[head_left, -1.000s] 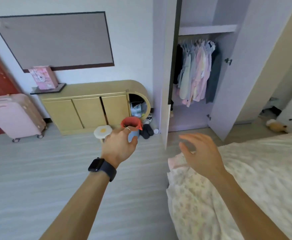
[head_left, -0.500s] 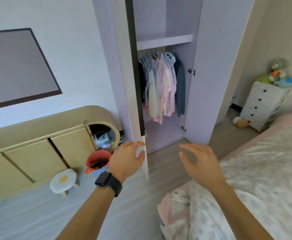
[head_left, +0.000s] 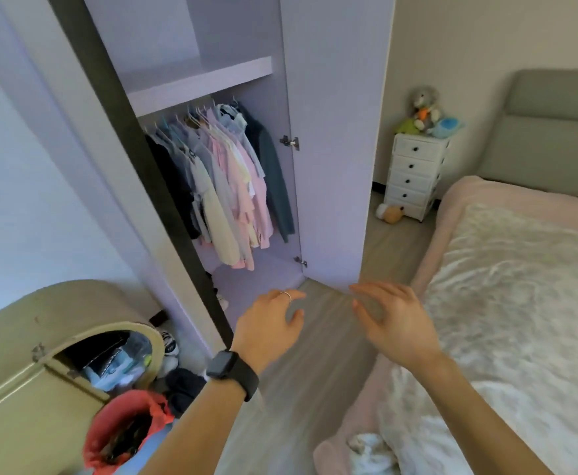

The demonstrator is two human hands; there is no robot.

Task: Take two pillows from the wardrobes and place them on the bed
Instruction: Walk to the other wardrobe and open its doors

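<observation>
A lilac wardrobe [head_left: 332, 132] stands ahead with both doors swung open. Inside, a shelf [head_left: 198, 82] runs above a rail of hanging shirts and jackets [head_left: 225, 186]. No pillow shows in the part I can see. The bed [head_left: 520, 303], covered with a pale floral quilt, fills the right side. My left hand [head_left: 270, 327], with a ring and a black watch, reaches forward with relaxed fingers and holds nothing. My right hand [head_left: 393, 320] is held out beside it, fingers spread, also holding nothing. Both hover over the floor in front of the wardrobe.
A beige rounded cabinet [head_left: 23, 354] stands low at the left with a red-lined bin [head_left: 123, 430] and dark shoes [head_left: 181, 385] beside it. A white drawer unit [head_left: 414, 176] topped with plush toys stands by the grey headboard [head_left: 551, 132]. A plush toy [head_left: 390, 212] lies on the wooden floor.
The view has swung right and moved closer to the wardrobe, so the cabinet and bin slid to the lower left. Both hands stay outstretched and hold nothing.
</observation>
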